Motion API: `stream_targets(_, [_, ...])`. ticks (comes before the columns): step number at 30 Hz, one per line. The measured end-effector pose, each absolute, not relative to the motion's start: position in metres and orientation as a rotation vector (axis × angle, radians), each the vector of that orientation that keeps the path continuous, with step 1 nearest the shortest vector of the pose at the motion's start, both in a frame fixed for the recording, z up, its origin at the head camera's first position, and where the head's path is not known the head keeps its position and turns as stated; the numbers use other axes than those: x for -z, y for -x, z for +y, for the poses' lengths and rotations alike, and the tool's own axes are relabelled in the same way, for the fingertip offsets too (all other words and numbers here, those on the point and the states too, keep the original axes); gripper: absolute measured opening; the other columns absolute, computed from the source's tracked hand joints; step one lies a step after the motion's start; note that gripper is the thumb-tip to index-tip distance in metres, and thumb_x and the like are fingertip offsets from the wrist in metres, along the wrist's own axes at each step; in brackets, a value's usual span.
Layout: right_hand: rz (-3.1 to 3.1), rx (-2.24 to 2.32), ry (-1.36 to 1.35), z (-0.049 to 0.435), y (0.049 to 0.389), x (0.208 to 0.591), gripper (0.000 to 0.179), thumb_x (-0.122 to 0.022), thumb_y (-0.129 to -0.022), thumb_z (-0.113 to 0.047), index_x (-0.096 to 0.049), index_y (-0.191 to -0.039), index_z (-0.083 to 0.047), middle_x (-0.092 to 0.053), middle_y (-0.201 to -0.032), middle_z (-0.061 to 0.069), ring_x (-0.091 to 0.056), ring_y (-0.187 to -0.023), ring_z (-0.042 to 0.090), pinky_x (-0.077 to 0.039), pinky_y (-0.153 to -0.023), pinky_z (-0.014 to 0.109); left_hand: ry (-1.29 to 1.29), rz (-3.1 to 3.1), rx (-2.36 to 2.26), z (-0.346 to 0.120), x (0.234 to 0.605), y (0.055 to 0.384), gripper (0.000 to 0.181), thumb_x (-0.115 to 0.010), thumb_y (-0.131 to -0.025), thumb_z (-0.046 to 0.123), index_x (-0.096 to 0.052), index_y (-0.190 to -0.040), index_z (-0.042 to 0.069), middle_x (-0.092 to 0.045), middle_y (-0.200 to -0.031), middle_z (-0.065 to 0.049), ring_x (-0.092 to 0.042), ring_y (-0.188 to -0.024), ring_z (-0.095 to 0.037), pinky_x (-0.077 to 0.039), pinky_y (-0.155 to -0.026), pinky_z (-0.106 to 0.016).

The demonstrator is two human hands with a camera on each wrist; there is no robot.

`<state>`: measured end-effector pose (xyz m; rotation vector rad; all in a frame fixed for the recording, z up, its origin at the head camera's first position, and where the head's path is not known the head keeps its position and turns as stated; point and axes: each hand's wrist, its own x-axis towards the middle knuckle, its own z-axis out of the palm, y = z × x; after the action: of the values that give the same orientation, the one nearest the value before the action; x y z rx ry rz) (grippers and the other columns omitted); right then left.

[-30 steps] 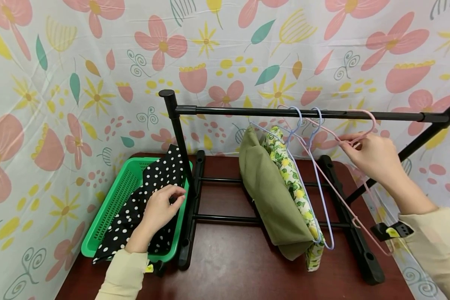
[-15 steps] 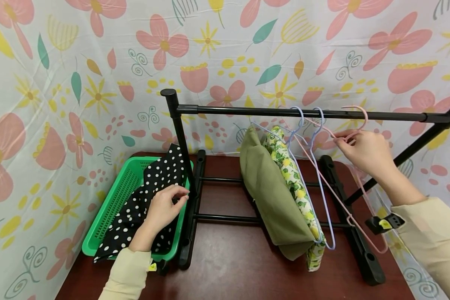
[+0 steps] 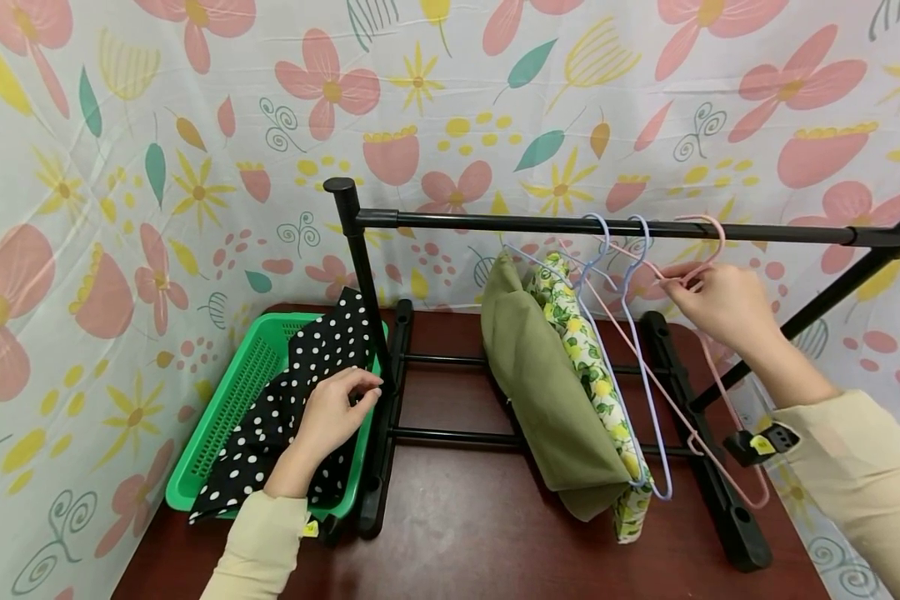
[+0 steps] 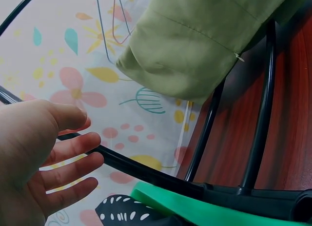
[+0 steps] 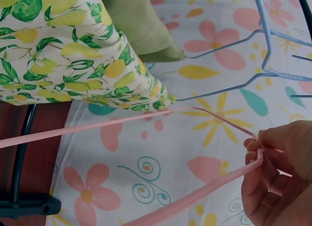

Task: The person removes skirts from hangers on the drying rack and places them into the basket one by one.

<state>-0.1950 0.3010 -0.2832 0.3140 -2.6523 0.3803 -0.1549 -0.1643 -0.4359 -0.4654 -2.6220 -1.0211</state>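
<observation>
My right hand [image 3: 727, 308] pinches a pink clothes hanger [image 5: 195, 195] at its neck, just below the hook. That hook reaches over the black rail [image 3: 480, 222]; contact between them is hard to tell. To its left on the rail hang two blue hangers. One holds a folded lemon-print cloth [image 3: 581, 350], beside a folded olive-green cloth [image 3: 540, 383]. My left hand [image 3: 337, 408] hovers with relaxed, loosely bent fingers above a black polka-dot cloth [image 3: 270, 425]. In the left wrist view nothing shows between those fingers.
The dotted cloth lies in a green basket [image 3: 213, 408] and hangs over its front rim. Next to it stands the rack's left post [image 3: 363, 283]. Low crossbars [image 3: 450, 436] run above the dark red table [image 3: 480, 517]. A flowered curtain [image 3: 450, 100] hangs close behind.
My right hand has moved left along the rail with the pink hanger, bringing its hook nearer the blue hangers. The left hand has barely moved.
</observation>
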Motion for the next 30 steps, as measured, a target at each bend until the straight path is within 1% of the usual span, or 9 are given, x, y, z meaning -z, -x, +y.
stream_targets(3, [-2.676, -0.404, -0.297, 0.301, 0.195, 0.285, 0.024, -0.056, -0.089, -0.02, -0.073, -0.083, -0.003, -0.03, -0.034, -0.007, -0.019, -0.034, 0.009, -0.018, -0.035, 0.025, 0.472, -2.612, 1.029, -0.163, 0.437, 0.156, 0.008, -0.066, -0.084, 0.014, -0.069, -0.09, 0.02, -0.064, -0.085, 0.008, -0.06, -0.077, -0.008, -0.051, -0.068, -0.029])
stream_targets(6, [-2.694, -0.422, -0.273, 0.302, 0.194, 0.286, 0.025, -0.056, -0.089, -0.021, -0.073, -0.089, -0.002, -0.031, -0.034, -0.005, -0.019, -0.034, 0.009, -0.018, -0.035, 0.026, 0.473, -2.602, 1.037, -0.162, 0.437, 0.158, 0.008, -0.065, -0.085, 0.014, -0.069, -0.09, 0.019, -0.064, -0.085, 0.008, -0.06, -0.076, -0.007, -0.051, -0.068, -0.028])
stream_targets(11, [-2.712, -0.439, -0.244, 0.303, 0.194, 0.288, 0.026, -0.058, -0.089, -0.023, -0.072, -0.095, -0.001, -0.036, -0.036, -0.002, -0.022, -0.034, 0.012, -0.019, -0.036, 0.027, 0.462, -2.598, 1.033, -0.16, 0.44, 0.163, 0.008, -0.065, -0.085, 0.015, -0.069, -0.091, 0.019, -0.065, -0.085, 0.007, -0.061, -0.077, -0.007, -0.052, -0.07, -0.028])
stream_targets(14, [-2.724, -0.455, -0.231, 0.303, 0.194, 0.288, 0.027, -0.058, -0.089, -0.024, -0.071, -0.099, -0.001, -0.042, -0.039, -0.001, -0.026, -0.034, 0.015, -0.02, -0.036, 0.028, 0.454, -2.594, 1.039, -0.16, 0.442, 0.165, 0.008, -0.065, -0.085, 0.015, -0.069, -0.09, 0.019, -0.065, -0.084, 0.007, -0.06, -0.076, -0.007, -0.052, -0.07, -0.028])
stream_targets(18, [-2.73, -0.459, -0.22, 0.304, 0.195, 0.29, 0.027, -0.058, -0.089, -0.024, -0.071, -0.098, -0.002, -0.049, -0.044, 0.002, -0.03, -0.035, 0.017, -0.022, -0.037, 0.029, 0.453, -2.576, 1.07, -0.158, 0.444, 0.168, 0.007, -0.065, -0.085, 0.014, -0.069, -0.089, 0.019, -0.065, -0.083, 0.006, -0.061, -0.076, -0.008, -0.052, -0.07, -0.029])
stream_targets(21, [-2.737, -0.449, -0.22, 0.305, 0.195, 0.291, 0.028, -0.058, -0.089, -0.024, -0.071, -0.098, -0.001, -0.06, -0.056, 0.013, -0.036, -0.037, 0.016, -0.024, -0.037, 0.03, 0.446, -2.576, 1.097, -0.157, 0.446, 0.169, 0.007, -0.065, -0.085, 0.014, -0.069, -0.088, 0.019, -0.065, -0.084, 0.006, -0.061, -0.076, -0.008, -0.052, -0.071, -0.029])
stream_targets(24, [-2.748, -0.444, -0.239, 0.305, 0.195, 0.291, 0.03, -0.057, -0.089, -0.025, -0.07, -0.1, 0.0, -0.066, -0.072, 0.021, -0.04, -0.039, 0.015, -0.025, -0.038, 0.031, 0.435, -2.589, 1.104, -0.156, 0.448, 0.169, 0.007, -0.065, -0.085, 0.014, -0.068, -0.089, 0.02, -0.065, -0.085, 0.007, -0.061, -0.078, -0.007, -0.052, -0.072, -0.028])
stream_targets(25, [-2.753, -0.446, -0.24, 0.306, 0.195, 0.291, 0.031, -0.057, -0.09, -0.025, -0.069, -0.101, 0.001, -0.066, -0.077, 0.023, -0.041, -0.039, 0.015, -0.025, -0.038, 0.031, 0.432, -2.592, 1.105, -0.156, 0.448, 0.17, 0.007, -0.065, -0.085, 0.015, -0.068, -0.089, 0.02, -0.065, -0.085, 0.007, -0.061, -0.078, -0.007, -0.052, -0.072, -0.028])
stream_targets(30, [-2.774, -0.447, -0.235, 0.306, 0.194, 0.29, 0.032, -0.055, -0.091, -0.026, -0.069, -0.102, 0.001, -0.066, -0.085, 0.025, -0.044, -0.04, 0.017, -0.025, -0.038, 0.031, 0.436, -2.59, 1.107, -0.156, 0.448, 0.17, 0.007, -0.064, -0.085, 0.015, -0.068, -0.089, 0.02, -0.065, -0.085, 0.006, -0.061, -0.078, -0.007, -0.052, -0.072, -0.028])
